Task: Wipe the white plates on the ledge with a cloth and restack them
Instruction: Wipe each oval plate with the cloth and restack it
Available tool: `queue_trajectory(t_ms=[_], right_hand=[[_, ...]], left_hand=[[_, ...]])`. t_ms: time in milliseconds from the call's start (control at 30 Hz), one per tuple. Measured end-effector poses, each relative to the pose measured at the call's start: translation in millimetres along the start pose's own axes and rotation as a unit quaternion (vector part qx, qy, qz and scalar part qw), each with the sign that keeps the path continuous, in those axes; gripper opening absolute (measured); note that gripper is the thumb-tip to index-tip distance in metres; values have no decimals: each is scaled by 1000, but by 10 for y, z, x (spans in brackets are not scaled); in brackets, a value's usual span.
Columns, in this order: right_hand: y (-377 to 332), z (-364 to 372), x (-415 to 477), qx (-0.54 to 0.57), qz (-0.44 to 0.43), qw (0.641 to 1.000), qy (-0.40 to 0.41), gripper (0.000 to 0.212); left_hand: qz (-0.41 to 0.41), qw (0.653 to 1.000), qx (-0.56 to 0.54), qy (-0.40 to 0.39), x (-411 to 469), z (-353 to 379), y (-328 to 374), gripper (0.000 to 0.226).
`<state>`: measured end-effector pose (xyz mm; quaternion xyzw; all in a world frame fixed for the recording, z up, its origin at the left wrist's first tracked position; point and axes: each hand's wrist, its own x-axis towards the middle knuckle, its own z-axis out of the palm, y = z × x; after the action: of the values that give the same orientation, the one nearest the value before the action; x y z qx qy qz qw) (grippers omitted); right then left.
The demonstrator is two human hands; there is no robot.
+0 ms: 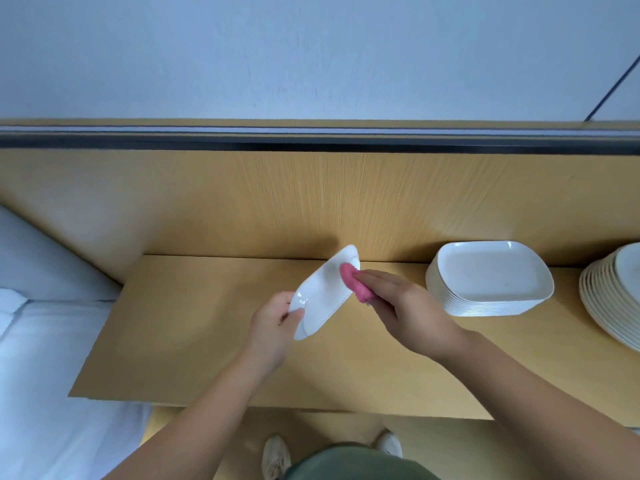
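My left hand (pixel 273 323) grips the near corner of a white rectangular plate (pixel 322 296), tilted on edge above the wooden ledge (pixel 207 341). A pink cloth (pixel 351 282) lies against the plate's far end, held there by my right hand (pixel 401 306), whose fingers are wrapped over it. To the right stands a stack of white rectangular plates (pixel 488 278). A second stack of rounder white plates (pixel 613 299) is cut off by the right edge of the frame.
A wooden back panel (pixel 311 202) rises behind the ledge, with a dark rail (pixel 311 138) along its top. White bedding (pixel 41 323) lies at the left. My shoes (pixel 277 459) stand on the floor below the ledge's front edge.
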<state>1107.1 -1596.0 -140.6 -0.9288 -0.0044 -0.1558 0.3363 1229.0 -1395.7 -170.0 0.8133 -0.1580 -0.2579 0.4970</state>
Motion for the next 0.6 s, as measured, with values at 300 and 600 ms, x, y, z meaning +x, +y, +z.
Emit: queue_trajectory(t_ms=[300,600], right_hand=[[-496,408,634,18,-77,996,-29,30],[-872,958,1012,-11,-105,992,-66,35]], left_hand=[[17,972,180,152,-215,-1046,-231,22],[-17,916,364,171,-90,-1912,-881,37]])
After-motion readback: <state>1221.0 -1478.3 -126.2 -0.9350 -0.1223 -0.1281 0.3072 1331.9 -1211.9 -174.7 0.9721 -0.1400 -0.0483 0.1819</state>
